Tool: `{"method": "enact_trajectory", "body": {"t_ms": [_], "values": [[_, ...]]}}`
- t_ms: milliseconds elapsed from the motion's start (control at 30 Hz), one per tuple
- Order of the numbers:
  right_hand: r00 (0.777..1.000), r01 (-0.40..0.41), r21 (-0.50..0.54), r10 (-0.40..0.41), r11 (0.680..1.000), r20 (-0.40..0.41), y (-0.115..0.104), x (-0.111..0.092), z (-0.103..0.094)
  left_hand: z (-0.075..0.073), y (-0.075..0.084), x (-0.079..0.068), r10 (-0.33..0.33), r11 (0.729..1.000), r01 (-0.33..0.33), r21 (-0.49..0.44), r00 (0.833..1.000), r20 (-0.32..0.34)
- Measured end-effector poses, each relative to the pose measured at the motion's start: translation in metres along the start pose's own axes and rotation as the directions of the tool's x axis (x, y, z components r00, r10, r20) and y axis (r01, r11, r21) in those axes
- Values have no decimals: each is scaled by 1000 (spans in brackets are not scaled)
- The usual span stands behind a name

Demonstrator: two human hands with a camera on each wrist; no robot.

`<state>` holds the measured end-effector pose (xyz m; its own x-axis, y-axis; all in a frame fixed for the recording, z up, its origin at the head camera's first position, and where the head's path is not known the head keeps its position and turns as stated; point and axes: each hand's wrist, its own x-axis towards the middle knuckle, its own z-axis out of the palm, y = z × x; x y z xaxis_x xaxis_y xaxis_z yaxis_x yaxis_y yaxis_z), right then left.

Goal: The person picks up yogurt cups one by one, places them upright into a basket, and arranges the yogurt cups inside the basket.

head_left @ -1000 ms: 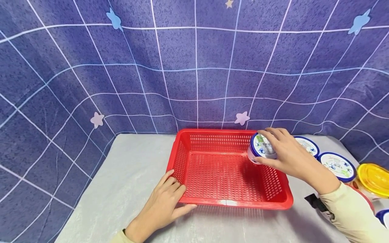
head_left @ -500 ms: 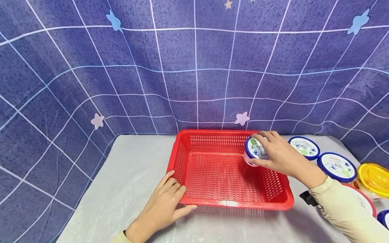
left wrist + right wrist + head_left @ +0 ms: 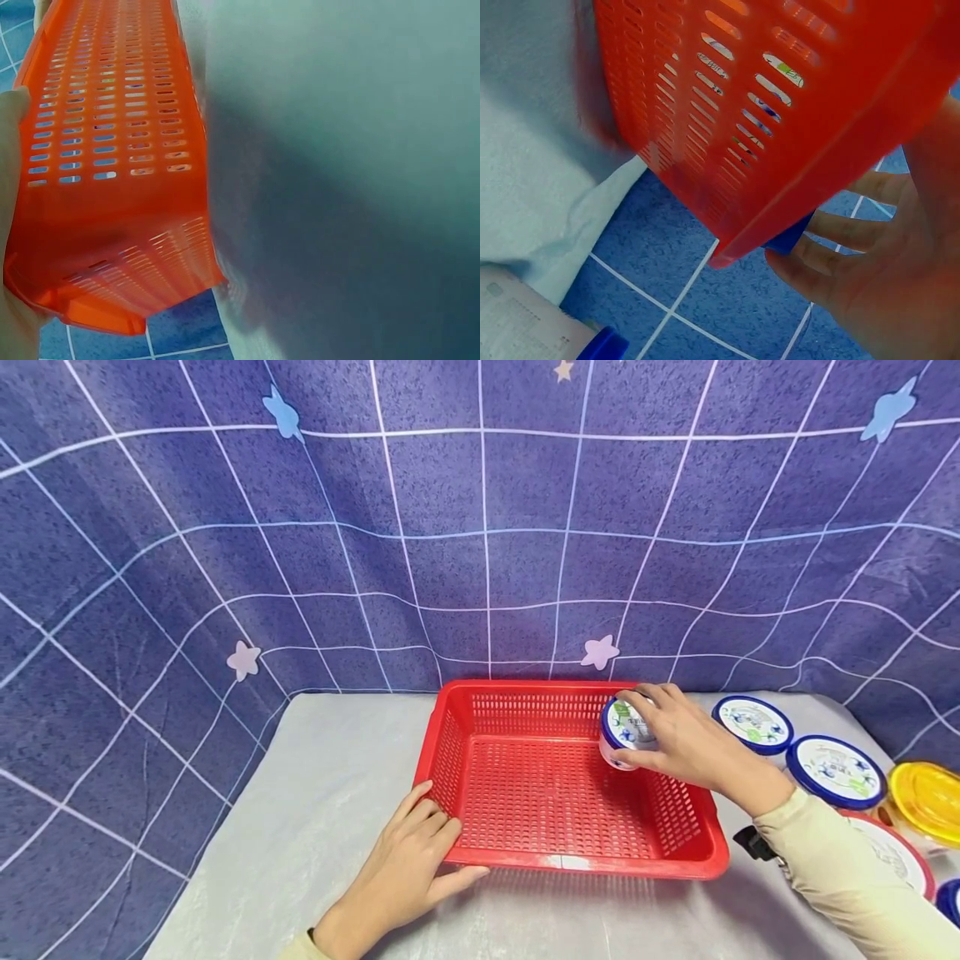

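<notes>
"What do you see nearest?"
"I see the left hand [image 3: 402, 867]; its grip holds the near left corner of the red basket [image 3: 555, 862]."
"And farther?"
"The right hand [image 3: 678, 739] holds a blue-lidded tub [image 3: 628, 733], inside the basket's far right corner. Behind hangs the starry curtain [image 3: 450, 560]."

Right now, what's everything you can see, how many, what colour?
Basket: one, red, on the table
Held tub: one, blue and white, basket's right end
Blue-rimmed tubs: three, blue and white, right, one cut off
Red-rimmed tub: one, red and white, right
Yellow-lidded tub: one, yellow, far right
Table: one, pale grey, below
Backdrop: one, bluish purple, behind
Stars: at least five, pastel, backdrop
Wrist pieces: two, black, both arms
Sleeves: two, cream, arms
Left hand: one, basket's front left corner
Right hand: one, on held tub
</notes>
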<state>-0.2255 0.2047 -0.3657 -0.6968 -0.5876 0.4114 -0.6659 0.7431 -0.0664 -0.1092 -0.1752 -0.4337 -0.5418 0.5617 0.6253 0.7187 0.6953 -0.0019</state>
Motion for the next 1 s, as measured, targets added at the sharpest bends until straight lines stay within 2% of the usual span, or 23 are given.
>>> {"method": "enact_trajectory", "body": {"t_ms": [433, 733, 1000], "values": [[1000, -18, 9, 18, 1000, 23, 3, 5, 10, 1, 1, -1, -1, 1000, 1, -13, 1000, -11], [999, -22, 20, 21, 1000, 35, 7, 8, 17, 0, 0, -1, -4, 1000, 4, 17, 1000, 13], [994, -50, 29, 47, 998, 94, 6, 9, 23, 0, 0, -1, -11, 1000, 11, 10, 1000, 25]]}}
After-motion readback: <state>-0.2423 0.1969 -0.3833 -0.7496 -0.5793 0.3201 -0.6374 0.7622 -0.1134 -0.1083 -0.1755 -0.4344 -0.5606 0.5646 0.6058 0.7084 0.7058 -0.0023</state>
